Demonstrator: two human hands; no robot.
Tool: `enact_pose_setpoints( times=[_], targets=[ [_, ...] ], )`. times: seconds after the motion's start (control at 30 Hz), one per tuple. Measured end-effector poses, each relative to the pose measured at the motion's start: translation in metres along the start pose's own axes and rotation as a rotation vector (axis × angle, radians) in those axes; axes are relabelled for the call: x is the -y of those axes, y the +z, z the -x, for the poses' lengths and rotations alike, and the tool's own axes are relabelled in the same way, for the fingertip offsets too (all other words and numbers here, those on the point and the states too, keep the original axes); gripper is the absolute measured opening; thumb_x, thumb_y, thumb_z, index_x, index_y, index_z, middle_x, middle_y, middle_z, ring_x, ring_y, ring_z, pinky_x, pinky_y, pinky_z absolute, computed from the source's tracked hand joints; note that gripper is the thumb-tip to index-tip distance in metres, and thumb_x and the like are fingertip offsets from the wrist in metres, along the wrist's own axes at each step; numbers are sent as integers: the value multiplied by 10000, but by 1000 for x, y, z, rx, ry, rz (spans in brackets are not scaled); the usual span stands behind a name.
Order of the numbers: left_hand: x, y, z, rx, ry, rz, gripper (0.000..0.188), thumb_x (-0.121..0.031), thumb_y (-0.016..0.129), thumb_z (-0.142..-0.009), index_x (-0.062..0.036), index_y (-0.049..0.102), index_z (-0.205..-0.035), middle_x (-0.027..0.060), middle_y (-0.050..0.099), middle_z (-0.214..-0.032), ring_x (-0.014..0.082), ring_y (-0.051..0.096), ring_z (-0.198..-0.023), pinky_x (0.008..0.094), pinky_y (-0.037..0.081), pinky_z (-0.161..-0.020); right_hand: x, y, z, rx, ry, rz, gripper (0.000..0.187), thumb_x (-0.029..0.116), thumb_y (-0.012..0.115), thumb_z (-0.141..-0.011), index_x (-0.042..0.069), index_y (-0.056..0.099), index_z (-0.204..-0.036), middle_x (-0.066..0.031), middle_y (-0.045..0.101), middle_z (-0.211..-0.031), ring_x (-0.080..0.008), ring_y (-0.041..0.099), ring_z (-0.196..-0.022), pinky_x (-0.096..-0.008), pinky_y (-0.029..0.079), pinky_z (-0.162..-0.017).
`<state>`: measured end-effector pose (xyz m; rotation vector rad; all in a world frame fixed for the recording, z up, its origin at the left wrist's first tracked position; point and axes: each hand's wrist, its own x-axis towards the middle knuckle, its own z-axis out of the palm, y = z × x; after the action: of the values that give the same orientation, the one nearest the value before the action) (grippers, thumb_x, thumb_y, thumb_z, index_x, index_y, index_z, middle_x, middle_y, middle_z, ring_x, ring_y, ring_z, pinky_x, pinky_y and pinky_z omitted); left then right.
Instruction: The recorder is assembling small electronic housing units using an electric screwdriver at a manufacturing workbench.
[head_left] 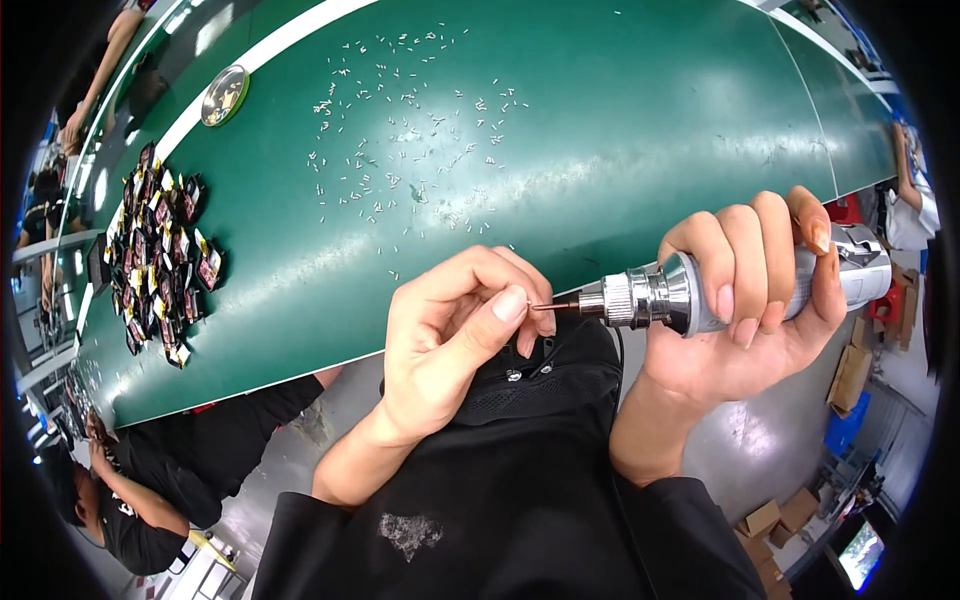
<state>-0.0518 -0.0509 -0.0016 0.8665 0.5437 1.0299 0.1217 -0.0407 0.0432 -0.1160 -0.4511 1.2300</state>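
Note:
My right hand (755,300) grips a silver-grey handheld rotary tool (680,292) with a chrome collar, held level with its thin pointed bit (555,306) aimed left. My left hand (455,325) pinches something very small between thumb and fingertips right at the bit's tip; the piece itself is hidden by my fingers. Both hands hover over my lap in black clothing (520,470), just in front of the green table's (640,130) near edge. Several tiny pale pins (410,130) lie scattered across the table top.
A pile of small dark and yellow parts (155,255) lies at the table's left end. A round tin (224,95) sits near the far left edge. A seated person in black (150,480) is at lower left. Cardboard boxes (780,515) stand on the floor at lower right.

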Motion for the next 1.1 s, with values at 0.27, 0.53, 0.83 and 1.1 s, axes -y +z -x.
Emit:
enact_pose_setpoints(
  times=[0.27,0.53,0.83,1.1],
  targets=[
    [3,3,0,32,-7,85,186,-123,487,-951,42,537,-881,145,562,-850,153,537,-735,260,447,-610,-2,-6,2,3,1,18,109,137,494,-884,32,488,-913,22,390,-530,-80,381,-413,-254,370,-493],
    [3,2,0,69,-43,126,178,-113,483,-950,36,531,-866,135,554,-841,139,519,-716,252,431,-604,-1,-6,3,-28,17,10,113,141,496,-881,31,483,-904,26,390,-520,-77,381,-401,-251,373,-486],
    [5,6,0,2,209,-547,120,-29,496,-920,48,526,-833,144,577,-804,110,489,-645,237,419,-580,2,-7,5,3,-7,150,115,137,519,-871,32,487,-906,35,395,-521,-65,384,-402,-242,373,-465],
    [5,4,-16,79,190,-675,256,-120,439,-965,93,572,-918,154,603,-817,121,514,-641,244,431,-574,6,-19,-5,-33,-7,90,113,135,507,-878,27,490,-905,25,385,-525,-70,364,-409,-245,364,-465]
  ],
)
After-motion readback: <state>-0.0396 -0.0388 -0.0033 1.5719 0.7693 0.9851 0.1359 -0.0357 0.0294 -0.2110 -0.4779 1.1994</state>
